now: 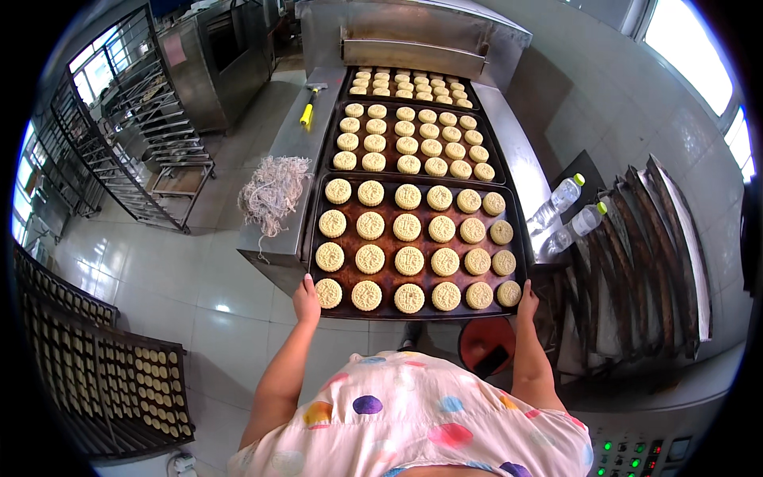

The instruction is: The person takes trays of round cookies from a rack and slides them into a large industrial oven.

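Note:
A dark baking tray (388,253) full of round, pattern-stamped pale mooncakes (407,227) lies nearest me, its front edge jutting past the metal conveyor. My left hand (307,300) grips the tray's near left corner, thumb up on the rim. At the near right corner my right hand (528,302) holds the same tray. The undersides of both hands' fingers are hidden. Beyond it, a second tray (388,127) of mooncakes sits end to end with it. Farther off, a third tray (469,95) lies by the metal oven mouth (413,62).
Left ledge: tangled string mop head (274,191), yellow-handled scraper (308,111). Right ledge: two clear plastic bottles (563,195) with yellow-green caps. Dark trays (636,262) lean on the right wall. A red stool (475,338) with a dark phone stands below. Racks (119,135) stand left; a control panel (636,457) lower right.

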Motion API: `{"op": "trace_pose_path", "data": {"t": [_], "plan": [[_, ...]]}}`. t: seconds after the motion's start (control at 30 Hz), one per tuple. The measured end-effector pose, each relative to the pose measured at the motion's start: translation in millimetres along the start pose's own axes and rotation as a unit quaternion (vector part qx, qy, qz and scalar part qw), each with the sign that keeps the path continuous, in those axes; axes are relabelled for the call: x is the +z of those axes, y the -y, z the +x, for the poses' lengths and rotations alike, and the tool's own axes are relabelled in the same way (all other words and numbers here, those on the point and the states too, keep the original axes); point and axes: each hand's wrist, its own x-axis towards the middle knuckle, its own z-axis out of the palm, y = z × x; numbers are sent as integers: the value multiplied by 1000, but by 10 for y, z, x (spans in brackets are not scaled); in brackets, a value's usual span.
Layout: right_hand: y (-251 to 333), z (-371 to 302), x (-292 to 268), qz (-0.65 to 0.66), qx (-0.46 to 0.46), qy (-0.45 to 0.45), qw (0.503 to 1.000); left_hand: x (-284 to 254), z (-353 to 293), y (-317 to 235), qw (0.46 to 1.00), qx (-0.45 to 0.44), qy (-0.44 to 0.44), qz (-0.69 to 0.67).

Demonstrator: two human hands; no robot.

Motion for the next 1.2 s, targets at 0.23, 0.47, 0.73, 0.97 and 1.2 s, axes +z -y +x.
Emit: {"op": "trace_pose_path", "data": {"t": [0.23, 0.47, 0.73, 0.97, 1.2], "plan": [[-14, -2, 45, 102, 34, -20, 994, 52, 189, -27, 1000, 24, -9, -12], [-5, -52, 140, 75, 27, -25, 996, 59, 331, -13, 998, 52, -16, 10], [-27, -51, 124, 25, 0, -38, 999, 68, 333, -107, 998, 53, -9, -13], [7, -11, 125, 33, 30, -37, 998, 102, 301, -110, 999, 28, -19, -32], [-44, 229, 154, 20, 9, -22, 1000, 137, 182, -156, 999, 19, -10, -41]]}}
